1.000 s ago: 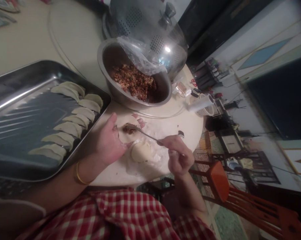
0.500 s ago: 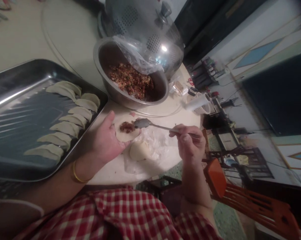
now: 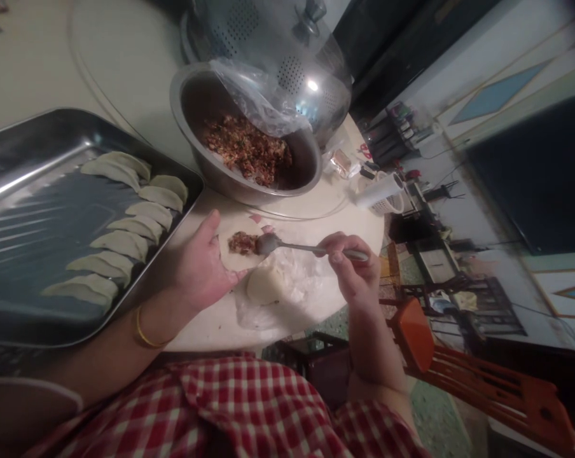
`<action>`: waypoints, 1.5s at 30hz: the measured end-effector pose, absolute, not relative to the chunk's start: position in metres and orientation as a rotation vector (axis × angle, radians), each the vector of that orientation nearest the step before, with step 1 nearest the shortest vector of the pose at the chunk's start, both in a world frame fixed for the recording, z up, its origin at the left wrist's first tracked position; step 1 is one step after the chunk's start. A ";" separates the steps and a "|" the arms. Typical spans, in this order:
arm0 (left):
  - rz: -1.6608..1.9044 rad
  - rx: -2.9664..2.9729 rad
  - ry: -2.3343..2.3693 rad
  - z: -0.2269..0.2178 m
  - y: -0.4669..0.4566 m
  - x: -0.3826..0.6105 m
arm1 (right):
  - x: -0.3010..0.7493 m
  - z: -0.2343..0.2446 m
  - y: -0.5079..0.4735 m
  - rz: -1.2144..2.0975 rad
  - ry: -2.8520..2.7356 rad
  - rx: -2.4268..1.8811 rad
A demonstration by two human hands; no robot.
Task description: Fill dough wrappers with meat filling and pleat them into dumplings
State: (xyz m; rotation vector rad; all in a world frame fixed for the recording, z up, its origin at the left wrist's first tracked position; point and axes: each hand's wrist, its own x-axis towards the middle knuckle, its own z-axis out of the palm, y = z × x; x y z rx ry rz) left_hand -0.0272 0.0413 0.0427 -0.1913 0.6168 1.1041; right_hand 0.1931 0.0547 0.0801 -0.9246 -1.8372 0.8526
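My left hand (image 3: 199, 270) cradles a round dumpling wrapper (image 3: 237, 261) on its palm and fingers. A mound of minced filling (image 3: 240, 243) lies on the wrapper. My right hand (image 3: 357, 264) grips a metal spoon (image 3: 299, 246) by its handle, and the spoon's bowl touches the right side of the mound. Just below, pale wrappers or dough (image 3: 266, 285) rest on a clear plastic bag (image 3: 299, 280). Behind my hands, a steel bowl (image 3: 185, 121) holds more minced filling (image 3: 244, 149).
A steel tray (image 3: 84, 121) with several folded dumplings (image 3: 120, 245) sits at the left. Plastic film (image 3: 263, 105) hangs over the bowl's rim, before a perforated steel dome (image 3: 330, 83). An orange chair (image 3: 497, 394) stands at the right, beyond the table edge.
My right hand and the spoon have shifted slightly left and the handle lies more level. The filling looks more spread on the wrapper. The camera view has moved a little.
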 end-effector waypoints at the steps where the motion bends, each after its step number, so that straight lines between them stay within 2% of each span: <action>1: 1.100 -0.176 0.608 0.043 0.041 -0.027 | 0.191 0.079 0.056 0.848 -1.843 -0.921; 8: 1.100 -0.099 0.679 0.045 0.042 -0.027 | 0.190 0.081 0.058 0.864 -1.904 -0.887; 13: 1.169 -0.159 0.652 0.043 0.043 -0.027 | 0.195 0.087 0.052 0.784 -1.802 -0.892; 20: 1.168 -0.116 0.545 0.035 0.042 -0.027 | 0.185 0.077 0.049 0.843 -1.805 -0.890; 25: 1.167 -0.153 0.573 0.035 0.042 -0.028 | 0.189 0.087 0.056 0.820 -1.661 -0.831; 31: 1.159 -0.181 0.533 0.033 0.041 -0.029 | 0.176 0.098 0.127 0.465 -1.552 -0.897; 38: 1.137 -0.160 0.490 0.026 0.042 -0.030 | 0.143 0.095 0.243 0.421 -1.987 -1.236; 45: 1.140 -0.221 0.589 0.036 0.040 -0.027 | 0.119 0.087 0.277 0.397 -2.139 -1.407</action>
